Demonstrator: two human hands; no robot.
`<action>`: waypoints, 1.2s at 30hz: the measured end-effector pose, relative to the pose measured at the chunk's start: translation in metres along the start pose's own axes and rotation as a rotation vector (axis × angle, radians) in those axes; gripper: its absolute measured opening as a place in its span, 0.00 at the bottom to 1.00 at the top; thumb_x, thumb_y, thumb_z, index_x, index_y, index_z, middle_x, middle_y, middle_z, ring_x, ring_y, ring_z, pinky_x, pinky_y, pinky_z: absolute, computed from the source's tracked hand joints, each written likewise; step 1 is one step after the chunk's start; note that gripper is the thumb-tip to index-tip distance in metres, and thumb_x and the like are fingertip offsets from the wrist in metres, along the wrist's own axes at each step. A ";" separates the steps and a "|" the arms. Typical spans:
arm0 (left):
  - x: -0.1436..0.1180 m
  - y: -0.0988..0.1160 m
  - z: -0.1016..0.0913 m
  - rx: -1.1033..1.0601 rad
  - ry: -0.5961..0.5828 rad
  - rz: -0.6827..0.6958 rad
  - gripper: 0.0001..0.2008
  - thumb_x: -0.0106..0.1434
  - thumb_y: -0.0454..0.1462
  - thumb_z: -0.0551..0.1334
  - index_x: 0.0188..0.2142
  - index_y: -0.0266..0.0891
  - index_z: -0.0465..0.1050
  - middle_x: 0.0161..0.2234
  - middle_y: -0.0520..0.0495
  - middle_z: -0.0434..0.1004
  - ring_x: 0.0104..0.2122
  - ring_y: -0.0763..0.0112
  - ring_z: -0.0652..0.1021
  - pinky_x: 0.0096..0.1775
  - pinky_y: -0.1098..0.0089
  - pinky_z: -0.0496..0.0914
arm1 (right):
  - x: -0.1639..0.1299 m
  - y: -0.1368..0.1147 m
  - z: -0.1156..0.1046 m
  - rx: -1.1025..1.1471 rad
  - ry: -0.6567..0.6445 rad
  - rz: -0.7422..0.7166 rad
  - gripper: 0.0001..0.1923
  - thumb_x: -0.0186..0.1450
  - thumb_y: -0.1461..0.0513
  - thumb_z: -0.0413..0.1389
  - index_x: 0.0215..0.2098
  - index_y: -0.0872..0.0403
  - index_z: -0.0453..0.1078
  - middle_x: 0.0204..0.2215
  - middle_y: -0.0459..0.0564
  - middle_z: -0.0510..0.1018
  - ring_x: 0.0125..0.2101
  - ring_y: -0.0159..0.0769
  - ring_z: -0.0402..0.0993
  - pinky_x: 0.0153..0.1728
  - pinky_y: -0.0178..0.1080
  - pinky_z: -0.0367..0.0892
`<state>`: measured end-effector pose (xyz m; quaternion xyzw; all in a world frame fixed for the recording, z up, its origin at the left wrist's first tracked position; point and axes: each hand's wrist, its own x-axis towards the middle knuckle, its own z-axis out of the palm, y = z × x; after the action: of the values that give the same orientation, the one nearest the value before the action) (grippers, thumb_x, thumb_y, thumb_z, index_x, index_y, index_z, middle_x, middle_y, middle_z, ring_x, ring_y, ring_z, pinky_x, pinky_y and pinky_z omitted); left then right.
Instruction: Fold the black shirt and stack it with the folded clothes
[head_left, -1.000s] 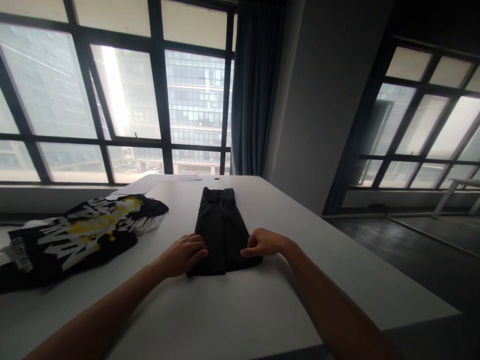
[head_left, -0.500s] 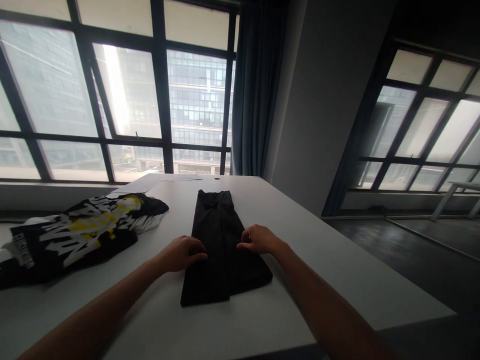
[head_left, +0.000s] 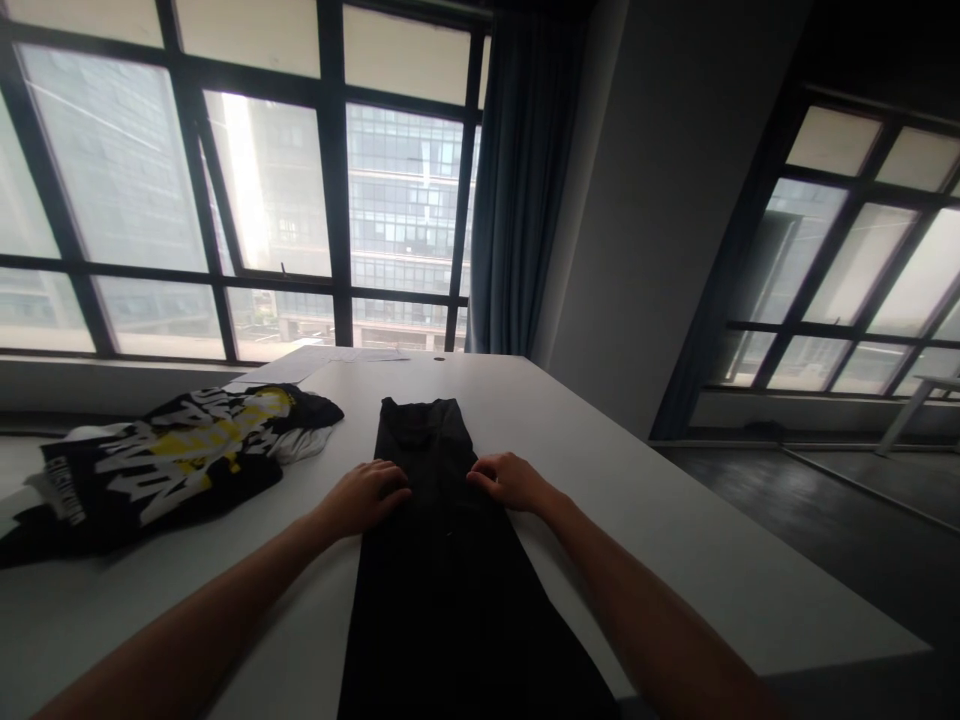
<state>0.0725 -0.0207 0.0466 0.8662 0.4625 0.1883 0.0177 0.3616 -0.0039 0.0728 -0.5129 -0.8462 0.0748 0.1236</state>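
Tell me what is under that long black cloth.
The black cloth lies on a white table, visible on both sides of it. Whatever is directly beneath is covered and cannot be seen.

Text | printed garment [head_left: 214, 455] | white lettering [head_left: 139, 482] (slanted, creased) | seemingly illegible

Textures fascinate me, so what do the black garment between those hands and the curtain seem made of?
The black garment looks like matte cloth, from its dull, creased surface; the fibre can't be told. The curtain seems fabric too, matte blue, hanging in soft vertical folds.
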 end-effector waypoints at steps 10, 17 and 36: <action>0.006 -0.012 -0.002 -0.032 -0.072 0.068 0.12 0.65 0.45 0.58 0.42 0.46 0.78 0.46 0.48 0.80 0.47 0.60 0.77 0.50 0.62 0.69 | 0.023 -0.010 0.007 -0.181 -0.002 0.009 0.17 0.69 0.50 0.51 0.41 0.51 0.77 0.37 0.51 0.81 0.38 0.40 0.77 0.39 0.37 0.66; 0.052 -0.031 0.000 0.163 -0.072 -0.007 0.11 0.63 0.38 0.57 0.41 0.45 0.78 0.44 0.45 0.79 0.45 0.59 0.77 0.47 0.60 0.70 | 0.093 -0.021 0.020 -0.104 0.050 -0.196 0.29 0.61 0.48 0.61 0.56 0.52 0.70 0.54 0.55 0.73 0.54 0.47 0.69 0.52 0.44 0.65; 0.159 -0.132 0.039 0.084 0.004 -0.627 0.19 0.60 0.46 0.62 0.48 0.42 0.77 0.53 0.38 0.74 0.48 0.54 0.78 0.48 0.62 0.71 | 0.147 0.068 0.059 0.135 0.135 0.080 0.23 0.66 0.54 0.53 0.57 0.51 0.70 0.62 0.51 0.67 0.63 0.43 0.59 0.63 0.47 0.53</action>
<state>0.0604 0.1891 0.0329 0.6812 0.7143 0.1562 0.0380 0.3372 0.1578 0.0181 -0.5407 -0.8078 0.1017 0.2115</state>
